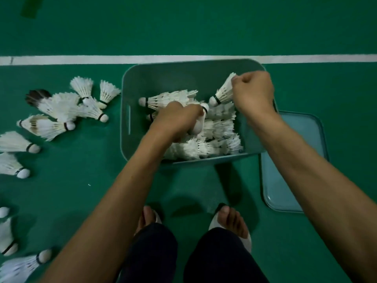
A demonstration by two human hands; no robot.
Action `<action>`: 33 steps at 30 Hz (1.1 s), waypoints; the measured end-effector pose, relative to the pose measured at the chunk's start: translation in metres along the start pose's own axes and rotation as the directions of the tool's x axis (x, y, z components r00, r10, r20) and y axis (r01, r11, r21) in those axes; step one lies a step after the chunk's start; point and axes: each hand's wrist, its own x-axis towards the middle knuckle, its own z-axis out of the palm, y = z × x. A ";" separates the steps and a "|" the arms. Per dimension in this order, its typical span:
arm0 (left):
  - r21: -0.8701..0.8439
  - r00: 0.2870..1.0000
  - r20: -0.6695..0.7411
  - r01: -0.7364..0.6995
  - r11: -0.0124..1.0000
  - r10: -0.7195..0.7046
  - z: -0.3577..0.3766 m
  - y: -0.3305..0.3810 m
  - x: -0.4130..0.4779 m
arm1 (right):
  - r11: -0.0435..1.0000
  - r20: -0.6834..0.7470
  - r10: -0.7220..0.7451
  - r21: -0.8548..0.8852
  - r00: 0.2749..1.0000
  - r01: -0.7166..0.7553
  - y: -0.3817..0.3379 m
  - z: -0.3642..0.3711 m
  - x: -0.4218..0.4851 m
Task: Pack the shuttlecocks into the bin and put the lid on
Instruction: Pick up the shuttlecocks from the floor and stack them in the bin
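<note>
Head view, packing in progress. My right hand (253,90) pinches the feather skirt of one shuttlecock (224,90), cork down, over the far right part of the bin (142,78). My left hand (179,119) is closed around another white shuttlecock (201,121) down among the packed pile (216,135) that fills the bin's near and right portion; how many it holds I cannot tell, since the fingers are hidden.

Risks, as I judge them:
- Feather damage — the left hand is pressing into a loose heap, and a hard push would bend or snap skirts lying crosswise.
- Overfill — shuttlecocks lying at mixed angles stack high, which could keep the lid from seating.
- A drop outside the rim — the right hand's shuttlecock hangs close to the bin's right wall, so a careless release could tip it over the edge.

Layout: the bin sits on the green court floor (204,27), just near of a white line (81,59). The lid (289,180) lies flat on the floor to the right, partly under the bin's near right corner and beneath my right forearm. Many loose shuttlecocks (61,109) remain scattered on the floor to the left, well apart from both hands — the packing is clearly unfinished.
</note>
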 end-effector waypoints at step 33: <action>-0.051 0.990 0.078 0.118 0.992 -0.114 -0.014 -0.034 0.016 | 0.684 0.398 0.478 0.391 0.783 -0.616 -0.004 0.064 0.026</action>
